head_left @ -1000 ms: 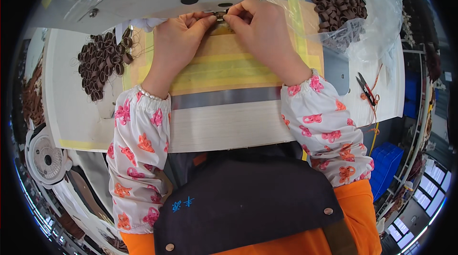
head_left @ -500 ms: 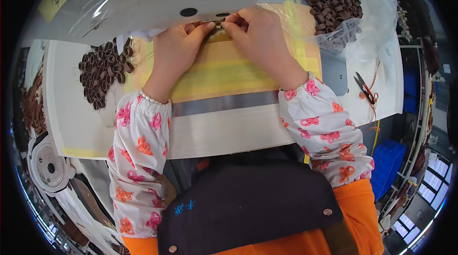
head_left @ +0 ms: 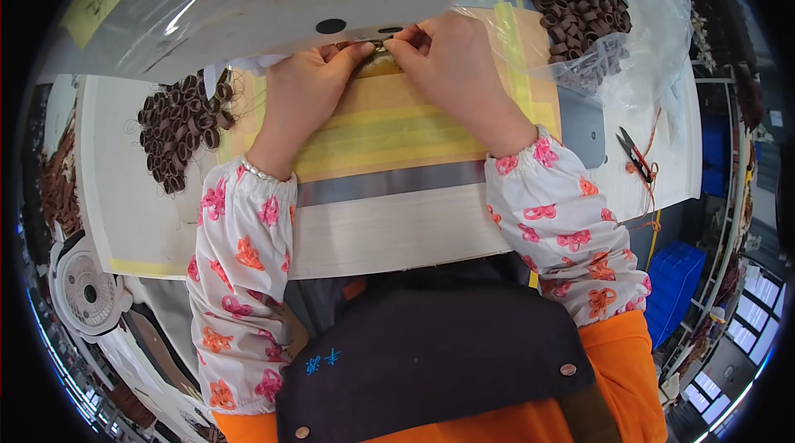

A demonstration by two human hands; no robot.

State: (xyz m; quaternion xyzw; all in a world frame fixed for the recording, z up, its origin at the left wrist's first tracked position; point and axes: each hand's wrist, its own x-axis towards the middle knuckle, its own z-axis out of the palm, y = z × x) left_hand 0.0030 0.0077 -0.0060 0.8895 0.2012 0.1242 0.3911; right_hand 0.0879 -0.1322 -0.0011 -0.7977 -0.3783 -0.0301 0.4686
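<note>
My left hand (head_left: 306,89) and my right hand (head_left: 454,72) meet at the lower edge of a white, glossy machine head (head_left: 273,16), which looks like a sewing machine. Thumb and forefinger of each are pinched together, the fingertips almost touching. Whatever lies between them is too small and too covered to make out. Beneath my wrists the work surface is covered with yellow tape (head_left: 389,130). To the left lies a heap of brown loops (head_left: 178,130) with loose threads. More brown loops (head_left: 580,8) fill a clear plastic bag (head_left: 654,50) at the far right.
Small scissors (head_left: 633,153) with an orange cord lie on the right of the white table (head_left: 389,232). A grey phone-like slab (head_left: 590,132) sits beside the tape. Beyond the table are a white fan (head_left: 87,290) at left and a blue crate (head_left: 675,281) at right.
The whole view has shifted slightly, with the machine head a little lower in the picture. Both hands keep their pinch at nearly the same spot.
</note>
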